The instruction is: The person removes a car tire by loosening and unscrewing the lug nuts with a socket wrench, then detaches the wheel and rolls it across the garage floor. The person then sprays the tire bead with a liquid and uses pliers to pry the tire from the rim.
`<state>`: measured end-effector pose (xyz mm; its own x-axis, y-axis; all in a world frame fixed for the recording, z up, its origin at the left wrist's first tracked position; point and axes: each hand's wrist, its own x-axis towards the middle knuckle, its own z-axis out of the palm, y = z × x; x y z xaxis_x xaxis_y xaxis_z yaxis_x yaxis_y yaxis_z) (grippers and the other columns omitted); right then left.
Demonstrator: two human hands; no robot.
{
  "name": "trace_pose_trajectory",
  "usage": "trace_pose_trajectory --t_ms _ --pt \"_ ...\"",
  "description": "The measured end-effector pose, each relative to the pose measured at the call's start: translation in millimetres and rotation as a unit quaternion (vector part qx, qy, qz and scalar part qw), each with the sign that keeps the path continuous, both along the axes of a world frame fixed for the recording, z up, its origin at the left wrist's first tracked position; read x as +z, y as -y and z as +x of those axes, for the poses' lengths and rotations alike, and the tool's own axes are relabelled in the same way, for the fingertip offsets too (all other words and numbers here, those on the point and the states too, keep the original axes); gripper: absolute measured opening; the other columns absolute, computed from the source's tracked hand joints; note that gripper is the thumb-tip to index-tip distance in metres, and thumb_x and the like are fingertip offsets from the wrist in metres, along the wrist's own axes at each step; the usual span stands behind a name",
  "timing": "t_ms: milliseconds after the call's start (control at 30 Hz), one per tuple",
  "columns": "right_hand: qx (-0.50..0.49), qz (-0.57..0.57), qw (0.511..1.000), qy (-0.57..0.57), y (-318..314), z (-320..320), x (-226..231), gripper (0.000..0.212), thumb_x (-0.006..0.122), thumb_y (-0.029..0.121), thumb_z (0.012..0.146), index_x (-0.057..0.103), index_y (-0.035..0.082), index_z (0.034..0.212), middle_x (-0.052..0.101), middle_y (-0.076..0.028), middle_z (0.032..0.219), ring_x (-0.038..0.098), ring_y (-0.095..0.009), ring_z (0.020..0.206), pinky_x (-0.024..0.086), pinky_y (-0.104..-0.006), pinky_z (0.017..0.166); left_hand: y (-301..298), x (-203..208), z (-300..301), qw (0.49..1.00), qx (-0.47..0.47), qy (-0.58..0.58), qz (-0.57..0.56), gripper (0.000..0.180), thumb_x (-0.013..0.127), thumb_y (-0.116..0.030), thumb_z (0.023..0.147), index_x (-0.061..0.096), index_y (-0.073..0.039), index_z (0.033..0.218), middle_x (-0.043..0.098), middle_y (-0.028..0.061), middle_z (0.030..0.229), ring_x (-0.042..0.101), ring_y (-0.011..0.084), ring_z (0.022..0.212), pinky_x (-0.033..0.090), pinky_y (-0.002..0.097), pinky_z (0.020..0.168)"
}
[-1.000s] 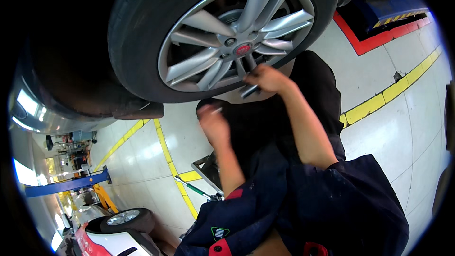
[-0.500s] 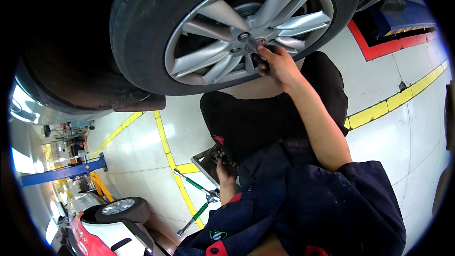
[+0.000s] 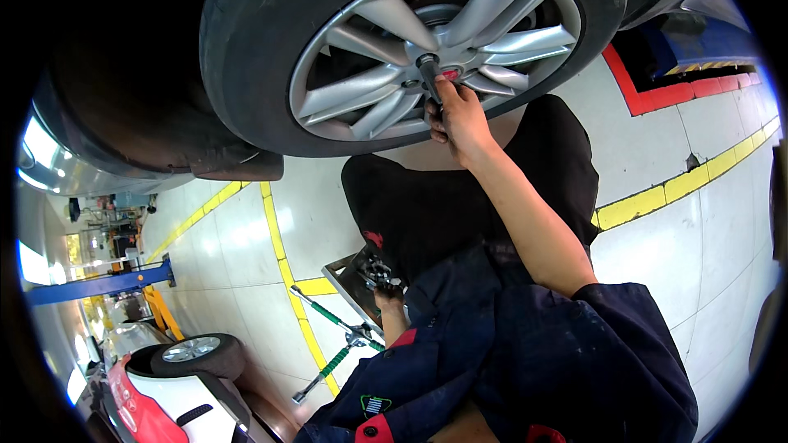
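In front of me is a car wheel with a silver multi-spoke rim [image 3: 386, 86] and a black tyre [image 3: 246, 74]. My right hand [image 3: 461, 123] is closed around a dark cylindrical socket [image 3: 428, 70], whose far end meets a bolt position beside the hub. A small red centre cap [image 3: 450, 74] shows next to it. Low by my left leg, my left hand [image 3: 389, 302] reaches into a metal tray [image 3: 346, 280] among small shiny metal parts [image 3: 376, 269]. Its fingers look curled, but what they hold is hidden.
A four-way wheel wrench [image 3: 332, 354] with green grips lies on the floor beside the tray. Yellow lines [image 3: 648, 203] cross the tiles. Red edging [image 3: 657, 102] and a blue lift part [image 3: 702, 37] stand at the right. Another wheel [image 3: 197, 353] rests at the lower left.
My right hand has shifted slightly left, and the socket now lines up with the bolt position instead of slanting across it. My left hand stays at the tray, its fingers among the metal parts.
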<state>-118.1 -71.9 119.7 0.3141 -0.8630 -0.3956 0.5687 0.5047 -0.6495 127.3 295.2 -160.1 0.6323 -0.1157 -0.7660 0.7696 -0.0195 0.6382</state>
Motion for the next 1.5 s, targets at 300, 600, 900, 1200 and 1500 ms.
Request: trace_pose_trajectory --t_ms 300,600,900,1200,1500 --pt "-0.019 0.044 0.972 0.231 13 2 -17 0.024 0.051 0.034 0.092 0.045 0.011 0.093 0.045 0.001 0.068 0.036 -0.009 0.048 0.031 -0.0241 0.047 11 -5 -6 0.998 -0.037 0.023 0.038 0.03 0.039 -0.024 0.089 0.054 -0.007 0.108 0.056 0.0099 0.096 0.052 0.0241 0.087 0.044 0.0377 0.081" --pt "0.014 0.081 0.908 0.41 10 -4 -38 0.044 0.042 0.043 0.094 0.047 0.003 0.111 0.055 -0.008 0.089 0.046 -0.011 0.062 0.042 -0.0236 0.056 29 0 -12 0.992 -0.084 0.076 0.063 0.028 0.042 -0.019 0.087 0.055 -0.005 0.107 0.058 0.0097 0.095 0.053 0.0227 0.084 0.045 0.0355 0.078" --pt "-0.193 -0.215 0.928 -0.234 -4 8 -30 0.035 0.057 0.029 0.09 0.052 0.002 0.112 0.054 -0.007 0.094 0.052 -0.014 0.08 0.046 -0.0279 0.069 34 7 -21 0.978 -0.127 0.134 0.099 0.026 0.046 -0.014 0.085 0.056 -0.002 0.106 0.059 0.0095 0.094 0.055 0.0212 0.081 0.046 0.0333 0.074" --pt "-0.071 0.034 0.967 0.242 0 3 -33 0.04 0.043 0.034 0.096 0.048 -0.002 0.112 0.056 -0.009 0.087 0.052 -0.013 0.069 0.046 -0.0259 0.066 38 23 -33 0.941 -0.186 0.234 0.158 0.025 0.05 -0.008 0.083 0.057 0.0 0.106 0.061 0.0093 0.093 0.057 0.0197 0.078 0.047 0.0311 0.071" --pt "-0.199 -0.013 0.971 0.134 -8 8 -29 0.032 0.057 0.023 0.09 0.055 -0.001 0.111 0.056 -0.009 0.091 0.053 -0.014 0.076 0.044 -0.0268 0.067 64 67 -32 0.927 -0.168 0.322 0.095 0.029 0.052 0.002 0.08 0.055 0.006 0.108 0.061 0.0091 0.091 0.056 0.0158 0.071 0.045 0.0257 0.061"
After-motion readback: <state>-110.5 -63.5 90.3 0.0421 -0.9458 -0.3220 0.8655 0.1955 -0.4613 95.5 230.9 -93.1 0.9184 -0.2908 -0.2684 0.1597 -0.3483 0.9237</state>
